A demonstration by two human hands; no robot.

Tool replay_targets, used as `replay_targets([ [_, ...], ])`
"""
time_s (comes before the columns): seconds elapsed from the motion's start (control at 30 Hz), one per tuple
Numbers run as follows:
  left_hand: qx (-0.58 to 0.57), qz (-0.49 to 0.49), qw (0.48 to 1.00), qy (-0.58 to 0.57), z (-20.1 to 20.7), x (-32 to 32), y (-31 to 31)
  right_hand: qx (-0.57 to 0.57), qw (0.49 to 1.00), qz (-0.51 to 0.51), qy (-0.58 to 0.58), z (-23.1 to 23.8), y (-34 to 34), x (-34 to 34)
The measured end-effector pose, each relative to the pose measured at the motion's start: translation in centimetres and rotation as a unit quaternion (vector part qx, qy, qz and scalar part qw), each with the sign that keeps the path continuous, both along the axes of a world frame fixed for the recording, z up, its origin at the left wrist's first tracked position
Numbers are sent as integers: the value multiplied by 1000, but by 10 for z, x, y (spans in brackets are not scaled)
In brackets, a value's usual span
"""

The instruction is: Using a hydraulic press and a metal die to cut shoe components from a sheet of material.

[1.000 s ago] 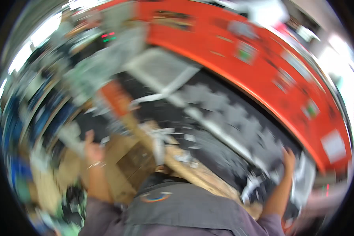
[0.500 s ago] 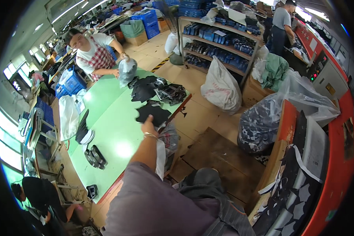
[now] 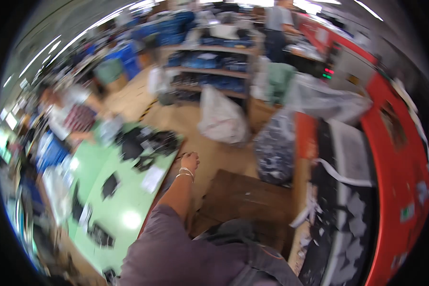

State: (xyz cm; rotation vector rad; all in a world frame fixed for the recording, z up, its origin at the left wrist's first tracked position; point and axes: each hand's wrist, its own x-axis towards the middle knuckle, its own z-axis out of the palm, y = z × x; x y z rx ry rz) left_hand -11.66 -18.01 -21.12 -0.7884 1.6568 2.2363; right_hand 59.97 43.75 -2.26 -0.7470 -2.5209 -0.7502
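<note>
Black pieces lie on the green desk, at ten o'clock from your left hand. They look light, probably flexible; pinch an edge. Your left grip looks curled, but closure and contents are unclear; your right hand is out of view.

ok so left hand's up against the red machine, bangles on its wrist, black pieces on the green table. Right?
One slip: the left hand isn't at the red machine. The head view shows it by the right edge of the green table. Bangles on its wrist and black pieces on the table: both correct.
</note>
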Motion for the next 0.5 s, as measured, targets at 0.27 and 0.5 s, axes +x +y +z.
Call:
replay_targets([
  [0.27, -68, -431, 783, 443, 160, -68, 303, -218, 752, -621, 35, -16, -234, -30],
  [0.5, -318, -532, 542, 567, 140, -49, 519, -264, 708, -653, 49, -16, -280, -102],
])
